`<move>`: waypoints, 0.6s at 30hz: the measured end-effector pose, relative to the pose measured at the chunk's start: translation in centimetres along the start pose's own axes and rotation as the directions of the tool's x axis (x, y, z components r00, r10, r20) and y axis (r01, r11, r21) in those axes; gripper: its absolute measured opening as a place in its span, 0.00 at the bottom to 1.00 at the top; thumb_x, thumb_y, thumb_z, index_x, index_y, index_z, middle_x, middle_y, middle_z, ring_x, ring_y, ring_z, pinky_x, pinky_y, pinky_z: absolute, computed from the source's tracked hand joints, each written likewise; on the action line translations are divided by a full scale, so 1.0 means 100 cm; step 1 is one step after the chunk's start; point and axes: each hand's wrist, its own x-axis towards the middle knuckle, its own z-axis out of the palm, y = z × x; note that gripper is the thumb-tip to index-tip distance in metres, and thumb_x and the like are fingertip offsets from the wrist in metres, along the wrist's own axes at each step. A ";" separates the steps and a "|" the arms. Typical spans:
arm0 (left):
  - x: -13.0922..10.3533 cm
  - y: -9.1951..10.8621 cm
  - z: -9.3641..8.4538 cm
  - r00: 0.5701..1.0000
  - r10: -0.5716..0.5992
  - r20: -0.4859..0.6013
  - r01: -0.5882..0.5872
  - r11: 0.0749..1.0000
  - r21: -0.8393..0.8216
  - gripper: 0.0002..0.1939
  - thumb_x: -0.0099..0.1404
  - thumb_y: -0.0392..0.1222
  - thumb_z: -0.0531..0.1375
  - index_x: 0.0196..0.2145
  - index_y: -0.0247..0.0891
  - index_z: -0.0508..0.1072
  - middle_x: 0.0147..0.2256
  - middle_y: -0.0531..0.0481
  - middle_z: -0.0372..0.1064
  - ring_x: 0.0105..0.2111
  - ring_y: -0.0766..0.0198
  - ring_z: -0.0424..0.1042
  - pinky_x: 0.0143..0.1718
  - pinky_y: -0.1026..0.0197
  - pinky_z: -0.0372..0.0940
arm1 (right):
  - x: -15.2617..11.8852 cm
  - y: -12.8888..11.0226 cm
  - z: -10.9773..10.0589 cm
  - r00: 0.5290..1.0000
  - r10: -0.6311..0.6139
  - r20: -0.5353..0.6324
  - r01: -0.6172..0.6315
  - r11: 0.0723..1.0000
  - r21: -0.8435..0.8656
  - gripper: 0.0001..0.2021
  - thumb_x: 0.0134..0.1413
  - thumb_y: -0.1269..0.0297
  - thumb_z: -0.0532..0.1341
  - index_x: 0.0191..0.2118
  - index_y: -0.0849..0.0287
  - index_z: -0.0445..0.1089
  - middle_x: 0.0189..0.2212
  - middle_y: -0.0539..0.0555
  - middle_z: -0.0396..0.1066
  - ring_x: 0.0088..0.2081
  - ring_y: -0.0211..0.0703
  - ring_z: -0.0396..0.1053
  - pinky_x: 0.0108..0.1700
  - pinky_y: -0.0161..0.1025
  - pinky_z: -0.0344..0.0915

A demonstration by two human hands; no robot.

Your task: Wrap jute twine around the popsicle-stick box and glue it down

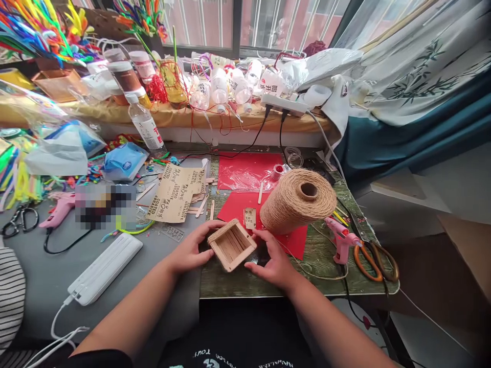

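Observation:
A small square box of wooden craft sticks (232,245) is tilted with its opening toward me, above the green mat. My left hand (195,249) grips its left side, fingers behind and thumb at the near edge. Close by its right side is my right hand (274,260), thumb and fingers apart; the fingertips reach the box's right corner, and whether they touch it is hard to tell. Behind my right hand stands a large spool of jute twine (297,202), its loose strand trailing over the mat. A scrap of sandpaper (250,218) lies just beyond the box.
Red sheets (241,171) lie under the spool. At right are a pink glue gun (340,240) and orange-handled scissors (374,260). Sandpaper sheets (174,191) cover some craft sticks at left, near a white power strip (105,268). A water bottle (146,125) stands by the crowded sill.

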 end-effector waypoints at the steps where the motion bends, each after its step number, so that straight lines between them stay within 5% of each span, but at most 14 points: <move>1: 0.000 0.000 -0.002 1.000 0.003 0.013 -0.002 1.000 -0.013 0.34 0.69 0.54 0.63 0.68 0.42 0.62 0.65 0.36 0.62 0.65 0.39 0.64 0.64 0.41 0.62 | 0.000 -0.001 0.001 1.000 -0.007 0.010 0.007 1.000 0.001 0.38 0.57 0.57 0.72 0.69 0.45 0.57 0.57 0.59 0.68 0.54 0.55 0.71 0.58 0.53 0.70; 6: 0.001 -0.001 -0.004 0.997 0.000 0.075 0.003 0.999 -0.037 0.37 0.68 0.63 0.61 0.67 0.41 0.65 0.65 0.36 0.65 0.64 0.38 0.65 0.64 0.40 0.61 | -0.001 -0.007 0.002 0.995 -0.049 0.089 0.051 0.998 -0.024 0.28 0.60 0.62 0.69 0.63 0.47 0.64 0.49 0.57 0.72 0.46 0.50 0.72 0.47 0.46 0.73; 11: -0.001 -0.003 0.002 0.996 -0.087 -0.033 0.089 0.994 0.066 0.25 0.73 0.54 0.59 0.63 0.42 0.72 0.61 0.41 0.72 0.60 0.44 0.71 0.63 0.44 0.63 | -0.003 -0.011 -0.001 0.991 -0.077 0.108 0.082 0.996 -0.046 0.26 0.60 0.59 0.69 0.62 0.49 0.65 0.44 0.56 0.73 0.40 0.48 0.72 0.43 0.46 0.73; 18: 0.001 0.000 0.004 0.978 -0.199 -0.056 0.197 0.980 -0.028 0.23 0.74 0.52 0.58 0.60 0.41 0.77 0.60 0.42 0.74 0.61 0.45 0.71 0.66 0.44 0.61 | -0.005 -0.009 -0.002 0.994 -0.105 -0.022 0.104 0.993 -0.063 0.21 0.64 0.56 0.65 0.60 0.48 0.68 0.55 0.59 0.70 0.56 0.57 0.70 0.57 0.55 0.71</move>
